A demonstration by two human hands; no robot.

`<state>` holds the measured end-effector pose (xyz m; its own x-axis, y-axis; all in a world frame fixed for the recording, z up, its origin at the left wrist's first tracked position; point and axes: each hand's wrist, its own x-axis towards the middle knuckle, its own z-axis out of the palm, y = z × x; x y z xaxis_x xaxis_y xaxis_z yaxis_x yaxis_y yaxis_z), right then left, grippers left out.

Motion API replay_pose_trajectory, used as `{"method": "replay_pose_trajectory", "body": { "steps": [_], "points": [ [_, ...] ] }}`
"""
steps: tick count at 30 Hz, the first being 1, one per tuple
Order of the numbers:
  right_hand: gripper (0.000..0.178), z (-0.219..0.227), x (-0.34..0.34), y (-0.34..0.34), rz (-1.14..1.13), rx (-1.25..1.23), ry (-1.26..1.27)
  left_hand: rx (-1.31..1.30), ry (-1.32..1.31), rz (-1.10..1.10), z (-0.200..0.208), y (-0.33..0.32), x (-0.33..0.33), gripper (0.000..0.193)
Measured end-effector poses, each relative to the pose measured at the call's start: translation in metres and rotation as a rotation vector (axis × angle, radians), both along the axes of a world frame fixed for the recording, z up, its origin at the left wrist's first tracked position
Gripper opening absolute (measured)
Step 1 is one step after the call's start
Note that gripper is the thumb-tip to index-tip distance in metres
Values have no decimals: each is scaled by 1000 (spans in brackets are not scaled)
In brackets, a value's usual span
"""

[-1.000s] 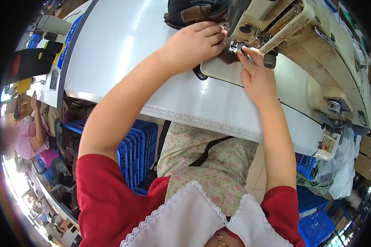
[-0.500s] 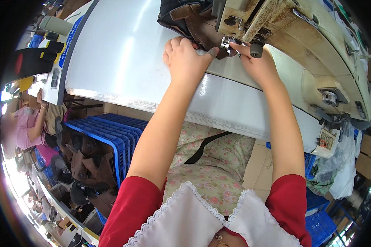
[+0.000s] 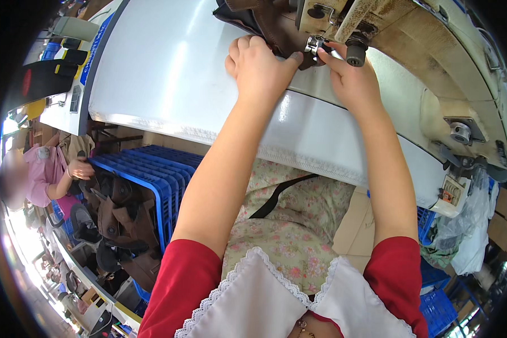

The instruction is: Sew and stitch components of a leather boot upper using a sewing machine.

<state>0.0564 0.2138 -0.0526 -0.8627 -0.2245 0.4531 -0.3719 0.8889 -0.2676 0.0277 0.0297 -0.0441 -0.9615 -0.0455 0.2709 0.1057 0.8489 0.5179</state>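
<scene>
A brown leather piece with black fabric (image 3: 270, 25) lies at the sewing machine (image 3: 434, 56), its near edge by the metal presser foot (image 3: 313, 45). My left hand (image 3: 262, 67) is closed on the leather's near edge, thumb stretched toward the foot and the other fingers curled on the white table. Just right of the foot, my right hand (image 3: 352, 76) has its fingers drawn together in a pinch, close against the metal. What those fingertips hold, if anything, I cannot make out. The machine's head hides part of the leather.
The white table (image 3: 169, 73) has a ruler strip along its front edge. Below left stands a blue crate (image 3: 169, 191) beside brown leather pieces (image 3: 132, 225). Another person's hand (image 3: 80, 169) is near the crate. Plastic bags (image 3: 470, 225) hang at the right.
The leather has shifted slightly away from me. My right hand's fingers have drawn closer together beside the presser foot. At the left, the other person's hand has moved from the neighbouring table toward the crate.
</scene>
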Motion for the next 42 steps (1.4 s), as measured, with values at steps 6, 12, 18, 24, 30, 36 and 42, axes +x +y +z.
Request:
{"method": "replay_pose_trajectory", "body": {
  "steps": [6,12,18,24,30,36,42],
  "points": [
    [38,-4,0,3,-4,-6,-1,9,-14,-30,2,4,0,58],
    [38,-2,2,0,-6,-20,-15,42,42,-48,-7,3,-5,55],
    [39,-1,3,0,-14,-9,-6,36,-21,-114,-5,-1,-16,53],
    [39,-2,4,0,-11,10,17,34,19,-133,-9,-3,-18,52],
    [39,0,5,-2,-36,25,20,50,17,-147,-8,-6,-18,51],
    [27,-3,3,-4,-20,11,63,-27,79,-132,-7,-6,-16,54],
    [21,-4,3,-6,-80,-26,17,-23,78,-126,-5,-5,-16,52]
  ]
}}
